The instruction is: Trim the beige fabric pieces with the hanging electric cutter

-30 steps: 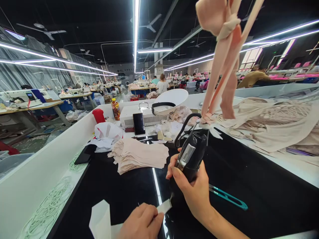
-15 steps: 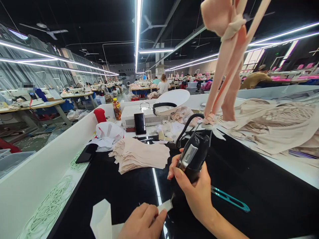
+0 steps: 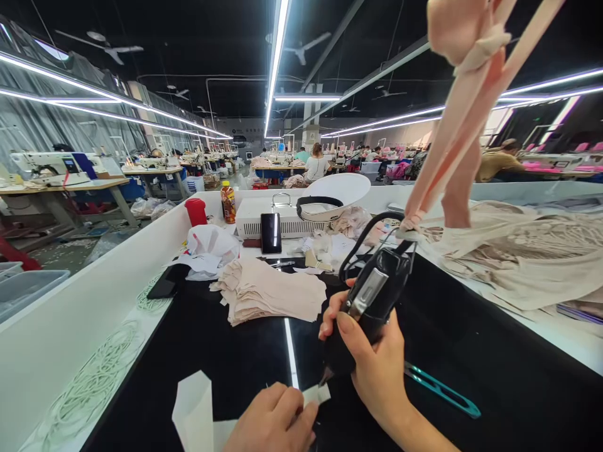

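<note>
My right hand [image 3: 377, 364] is wrapped around a black hand-held power tool [image 3: 384, 295] with a silver lever, its kind not clear. A cord loops from its top, and knotted pink fabric strips [image 3: 452, 138] hold it from above. Its narrow tip points down at a pale strip [image 3: 316, 395], touching it or just over it. My left hand [image 3: 273, 417] is closed, pinching that strip against the black tabletop. Beside my left hand a folded white sheet [image 3: 193, 411] stands up. A stack of beige fabric pieces [image 3: 273, 292] lies beyond both hands.
Teal tweezers-like tool [image 3: 443, 389] lies right of my right forearm. Green cord coils [image 3: 98, 376] line the left ledge. A phone [image 3: 271, 233], a drink bottle [image 3: 228, 202], a white box [image 3: 254, 216] and a visor [image 3: 334, 194] stand behind. Beige fabric [image 3: 532, 251] heaps at right.
The view has shifted slightly. The tool's tip has moved from the strip's end to further along it, closer to my left fingers. Both hands keep their holds.
</note>
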Demonstrator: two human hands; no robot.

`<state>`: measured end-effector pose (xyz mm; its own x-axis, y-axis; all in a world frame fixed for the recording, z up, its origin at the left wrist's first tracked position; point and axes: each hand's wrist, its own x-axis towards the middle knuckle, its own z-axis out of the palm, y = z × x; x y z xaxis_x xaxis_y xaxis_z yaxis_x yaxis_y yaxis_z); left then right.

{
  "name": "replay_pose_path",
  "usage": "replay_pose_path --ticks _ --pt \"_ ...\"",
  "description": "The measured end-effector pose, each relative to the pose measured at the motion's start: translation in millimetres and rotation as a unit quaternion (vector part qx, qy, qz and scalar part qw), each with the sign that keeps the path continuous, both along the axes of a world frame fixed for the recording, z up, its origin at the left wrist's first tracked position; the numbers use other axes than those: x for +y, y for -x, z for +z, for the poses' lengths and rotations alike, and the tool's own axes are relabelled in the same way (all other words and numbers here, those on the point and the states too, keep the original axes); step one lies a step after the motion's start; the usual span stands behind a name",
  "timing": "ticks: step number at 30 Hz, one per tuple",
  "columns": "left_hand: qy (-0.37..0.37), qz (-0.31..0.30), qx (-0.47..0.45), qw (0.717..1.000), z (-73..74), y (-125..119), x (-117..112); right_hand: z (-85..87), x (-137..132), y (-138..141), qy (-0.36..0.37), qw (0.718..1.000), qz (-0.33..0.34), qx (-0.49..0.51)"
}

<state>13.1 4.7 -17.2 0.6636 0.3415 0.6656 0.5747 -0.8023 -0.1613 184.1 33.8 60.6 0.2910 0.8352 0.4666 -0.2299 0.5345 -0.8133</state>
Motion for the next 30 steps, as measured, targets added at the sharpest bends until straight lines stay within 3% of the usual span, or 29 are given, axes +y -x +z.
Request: replay_pose_path --ticks 6,13,30 --pt "0.012 0.002 -0.012 1.0 -2.7 -0.3 -0.8 -7.6 -0.8 10.5 -0.002 0.998 0.053 0.017" --pt "0.016 0.009 -0.012 1.0 -3.2 -0.9 -1.6 -7.7 -5.3 17.2 0.009 0.999 0.04 0.031" --pt "0.002 0.009 -0.008 1.0 1.2 -0.7 -0.5 -11.2 1.6 -0.8 0.0 1.0 0.022 -0.005"
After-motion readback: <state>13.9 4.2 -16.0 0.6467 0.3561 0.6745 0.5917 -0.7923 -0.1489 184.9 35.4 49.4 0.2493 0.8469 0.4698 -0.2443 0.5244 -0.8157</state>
